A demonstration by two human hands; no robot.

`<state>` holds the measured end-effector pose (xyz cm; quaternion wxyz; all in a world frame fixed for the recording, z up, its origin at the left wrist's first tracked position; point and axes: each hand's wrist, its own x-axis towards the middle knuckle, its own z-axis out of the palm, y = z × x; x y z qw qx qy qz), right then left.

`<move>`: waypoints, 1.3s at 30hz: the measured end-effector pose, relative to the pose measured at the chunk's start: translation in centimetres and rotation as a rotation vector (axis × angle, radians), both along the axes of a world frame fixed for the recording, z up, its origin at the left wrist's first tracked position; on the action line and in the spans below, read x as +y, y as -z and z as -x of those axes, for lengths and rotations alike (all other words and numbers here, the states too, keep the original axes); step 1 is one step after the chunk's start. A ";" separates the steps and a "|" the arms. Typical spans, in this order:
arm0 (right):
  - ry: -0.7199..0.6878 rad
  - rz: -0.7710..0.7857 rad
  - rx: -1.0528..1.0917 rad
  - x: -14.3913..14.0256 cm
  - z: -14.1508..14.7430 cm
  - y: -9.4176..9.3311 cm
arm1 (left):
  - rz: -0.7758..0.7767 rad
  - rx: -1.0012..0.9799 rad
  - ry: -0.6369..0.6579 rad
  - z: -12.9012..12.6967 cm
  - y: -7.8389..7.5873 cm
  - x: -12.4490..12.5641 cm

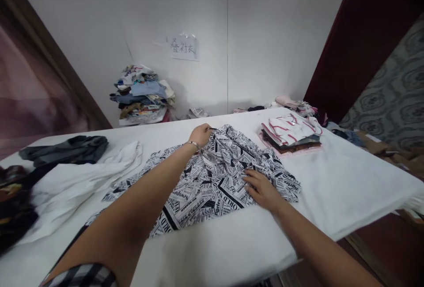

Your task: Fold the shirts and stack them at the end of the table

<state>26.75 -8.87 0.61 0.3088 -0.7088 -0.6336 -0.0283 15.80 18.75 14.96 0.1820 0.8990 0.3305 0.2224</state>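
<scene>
On the white table, between a white garment and a folded stack, the newsprint shirt is pinched at its far edge by the left hand and pressed flat by the open right hand.

Left hand pinches newsprint shirt far edge; right hand flat on it.

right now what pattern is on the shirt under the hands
Black-and-white newspaper print on the shirt, clearest in the head view.
</scene>
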 end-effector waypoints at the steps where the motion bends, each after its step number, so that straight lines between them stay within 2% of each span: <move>1: 0.005 -0.010 0.005 0.0 0.0 0.0 | -0.010 -0.016 0.013 0.2 -0.6 -0.4; 4: 0.015 -0.026 0.016 0.1 -0.1 0.0 | -0.024 -0.037 0.027 0.8 -1.7 -1.3; 6: 0.010 -0.014 0.019 0.1 -0.1 -0.2 | 0.001 -0.012 -0.023 1.5 -1.5 -1.2; 10: 0.025 0.009 0.003 0.0 -0.1 -0.2 | 0.081 0.088 -0.192 3.9 0.8 -0.8; 12: 0.034 0.017 -0.001 0.0 -0.2 0.0 | 0.105 0.116 -0.225 4.8 2.4 -1.8; 15: 0.035 0.034 -0.021 0.1 -0.3 0.2 | 0.128 0.127 -0.129 4.4 4.6 -5.6; 19: 0.017 0.046 -0.046 0.3 -0.4 0.2 | 0.091 0.156 0.109 1.5 7.1 -11.5; 21: 0.012 0.046 -0.037 0.3 -0.5 0.1 | 0.092 0.171 0.146 0.1 8.0 -12.9; 23: 0.008 0.052 -0.020 0.2 -0.5 0.0 | 0.148 0.167 0.120 -0.8 8.3 -12.7; 26: 0.000 0.063 0.004 0.2 -0.6 0.0 | 0.263 0.087 0.051 -0.9 7.3 -10.0; 29: -0.008 0.043 0.035 0.2 -0.7 0.2 | 0.382 -0.106 -0.016 0.4 4.1 -6.3; 33: -0.008 0.016 0.124 0.1 -0.7 0.2 | 0.512 -0.430 -0.026 5.1 -1.5 -2.8; 35: 0.039 -0.003 0.228 0.0 -0.7 0.1 | 0.576 -0.585 -0.011 8.8 -3.4 -2.2; 37: 0.105 -0.015 0.344 0.0 -0.6 0.1 | 0.750 -0.833 -0.006 12.9 -3.7 -2.4; 39: 0.160 -0.019 0.422 -0.1 -0.7 0.2 | 0.968 -1.062 -0.071 17.2 -2.4 -3.0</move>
